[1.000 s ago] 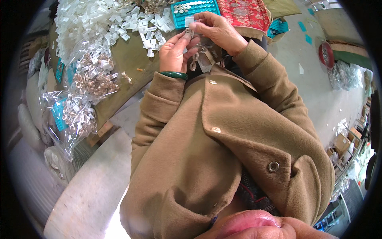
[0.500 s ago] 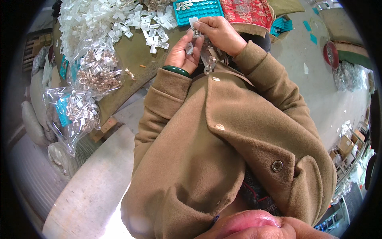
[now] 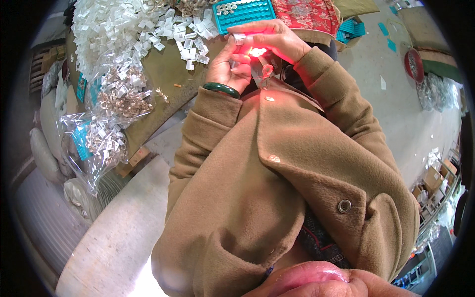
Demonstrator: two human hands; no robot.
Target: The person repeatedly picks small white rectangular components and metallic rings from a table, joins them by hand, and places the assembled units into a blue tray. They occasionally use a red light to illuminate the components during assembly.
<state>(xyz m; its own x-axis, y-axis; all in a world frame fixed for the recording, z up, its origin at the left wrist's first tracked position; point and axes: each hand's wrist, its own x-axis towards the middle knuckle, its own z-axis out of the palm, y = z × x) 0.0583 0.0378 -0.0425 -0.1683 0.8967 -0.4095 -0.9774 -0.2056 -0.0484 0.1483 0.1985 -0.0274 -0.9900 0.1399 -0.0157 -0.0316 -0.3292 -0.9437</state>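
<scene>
My left hand (image 3: 225, 70), with a dark green bangle at its wrist, is closed around the near side of a small white plastic piece (image 3: 239, 38). From the other side my right hand (image 3: 277, 40) pinches the same piece between thumb and fingers. A bright red light (image 3: 257, 51) glows between the two palms and tints the fingers; what gives it off is partly hidden. Below the light, a small pale looped part (image 3: 267, 70) shows in front of my coat. Just beyond the hands lies a turquoise tray (image 3: 244, 21) with round silvery pieces in its upper rows.
A large heap of white plastic pieces (image 3: 114, 29) covers the far left of the olive-covered table (image 3: 168, 69). Transparent bags (image 3: 123, 94) of small parts sit at its left edge. Red patterned cloth (image 3: 304, 17) lies right of the tray. A red basin (image 3: 413, 67) stands on the floor.
A red light has come on between my hands. My right fingers have stretched forward over the white piece, which has tipped and lowered slightly.
</scene>
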